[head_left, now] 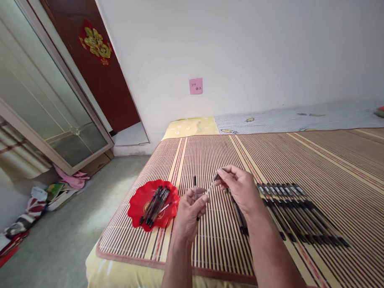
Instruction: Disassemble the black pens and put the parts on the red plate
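My left hand is closed round a slim pen barrel whose dark end points up. Between its thumb and finger it also pinches the lower end of a thin whitish tube, which looks like a pen refill. The fingertips of my right hand are closed on the dark upper end of that refill. To the left, a red scalloped plate holds several black pens and a thin white stick. Beneath my right wrist lie more black pens, partly hidden.
Right of my right arm, several black pens lie side by side on the striped bamboo mat that covers a bed. The mat's near edge borders a yellow sheet. A pink note is on the white wall.
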Demonstrator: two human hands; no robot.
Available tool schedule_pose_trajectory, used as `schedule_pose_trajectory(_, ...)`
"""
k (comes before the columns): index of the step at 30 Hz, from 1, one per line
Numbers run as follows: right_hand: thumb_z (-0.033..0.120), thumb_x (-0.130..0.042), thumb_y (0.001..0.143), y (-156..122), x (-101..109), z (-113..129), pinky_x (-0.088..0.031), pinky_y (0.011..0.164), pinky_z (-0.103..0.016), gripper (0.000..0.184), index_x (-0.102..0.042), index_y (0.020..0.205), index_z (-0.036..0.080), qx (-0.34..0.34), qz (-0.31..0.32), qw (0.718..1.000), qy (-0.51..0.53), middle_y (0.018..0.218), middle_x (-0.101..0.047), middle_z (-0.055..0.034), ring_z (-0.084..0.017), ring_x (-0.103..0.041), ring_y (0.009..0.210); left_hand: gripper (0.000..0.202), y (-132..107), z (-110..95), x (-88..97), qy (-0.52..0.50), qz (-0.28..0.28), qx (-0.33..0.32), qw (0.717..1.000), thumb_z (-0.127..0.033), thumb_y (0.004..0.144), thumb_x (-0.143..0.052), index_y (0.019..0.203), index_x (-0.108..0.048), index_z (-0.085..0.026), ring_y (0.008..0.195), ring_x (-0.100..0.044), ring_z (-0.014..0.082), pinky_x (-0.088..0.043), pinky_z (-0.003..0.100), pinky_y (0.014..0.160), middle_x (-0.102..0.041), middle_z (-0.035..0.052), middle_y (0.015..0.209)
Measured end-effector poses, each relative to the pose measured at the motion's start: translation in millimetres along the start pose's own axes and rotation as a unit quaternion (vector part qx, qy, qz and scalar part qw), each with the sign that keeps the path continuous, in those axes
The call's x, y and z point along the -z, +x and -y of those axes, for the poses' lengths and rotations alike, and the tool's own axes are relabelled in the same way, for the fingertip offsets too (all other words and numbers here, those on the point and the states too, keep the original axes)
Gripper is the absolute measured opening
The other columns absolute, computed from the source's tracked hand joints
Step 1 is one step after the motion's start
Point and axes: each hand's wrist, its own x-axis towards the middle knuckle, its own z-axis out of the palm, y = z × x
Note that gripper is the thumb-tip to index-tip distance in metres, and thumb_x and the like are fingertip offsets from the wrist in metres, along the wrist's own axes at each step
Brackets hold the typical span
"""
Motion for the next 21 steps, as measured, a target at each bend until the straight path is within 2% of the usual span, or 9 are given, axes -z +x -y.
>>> schedule_pose_trajectory(4,0.051,-0.076,0.082,-1,-4,2,-0.055,0.056,-0.026,0.036,-0.069,0.086,0.017,0.001,0.013,1.0,-0.001,0.075,-0.074,-0.0046,-0.016,-0.072,0.063,0.039,0,0,0.6,-0.008,0.016,0.01,1.0,-0.039,0.073,-0.089,0.081,-0.062,-0.012,0.047,-0.034,0.0026,-0.018,0.019,0.045,-0.056,-0.0042,0.06)
schedule_pose_trajectory(7,0.049,-0.074,0.086,-2,-2,6,-0.055,0.06,-0.025,0.033,-0.069,0.089,0.017,0.007,0.039,0.999,-0.008,0.084,-0.076,-0.0062,-0.016,-0.073,0.069,0.04,1,0,0.8,-0.004,0.015,0.008,1.0,-0.04,0.073,-0.089,0.076,-0.06,-0.013,0.047,-0.034,0.0028,-0.017,0.019,0.045,-0.054,-0.0044,0.057)
schedule_pose_trajectory(10,0.05,-0.072,0.088,-5,0,12,-0.056,0.064,-0.025,0.033,-0.069,0.092,0.017,0.011,0.07,0.997,-0.004,0.092,-0.078,-0.0074,-0.015,-0.074,0.074,0.039,-1,-1,-0.8,0.005,0.013,-0.01,1.0,-0.041,0.074,-0.089,0.075,-0.061,-0.013,0.047,-0.033,0.0023,-0.017,0.019,0.046,-0.055,-0.0047,0.057)
schedule_pose_trajectory(13,0.049,-0.073,0.088,-8,-2,18,-0.057,0.066,-0.026,0.031,-0.068,0.092,0.018,0.011,0.09,0.996,0.015,0.091,-0.078,-0.0069,-0.015,-0.073,0.074,0.037,-3,-1,-3.6,0.022,0.022,-0.019,0.999,-0.042,0.077,-0.086,0.078,-0.063,-0.013,0.046,-0.034,0.0026,-0.017,0.019,0.046,-0.055,-0.0047,0.057)
schedule_pose_trajectory(17,0.046,-0.073,0.09,-10,-4,22,-0.056,0.066,-0.026,0.027,-0.067,0.092,0.019,0.036,0.089,0.995,0.022,0.09,-0.078,-0.006,-0.015,-0.073,0.075,0.035,-5,-2,-6.3,0.038,0.038,-0.02,0.998,-0.043,0.081,-0.084,0.082,-0.064,-0.013,0.048,-0.037,0.0038,-0.019,0.02,0.046,-0.059,-0.0028,0.06)
schedule_pose_trajectory(21,0.044,-0.073,0.091,-11,0,27,-0.057,0.068,-0.026,0.026,-0.07,0.097,0.019,0.025,0.101,0.995,0.007,0.094,-0.079,-0.0073,-0.016,-0.073,0.08,0.034,-5,-1,-6.9,0.038,0.043,-0.021,0.998,-0.042,0.083,-0.082,0.083,-0.065,-0.013,0.049,-0.037,0.0045,-0.019,0.02,0.047,-0.059,-0.0021,0.061)
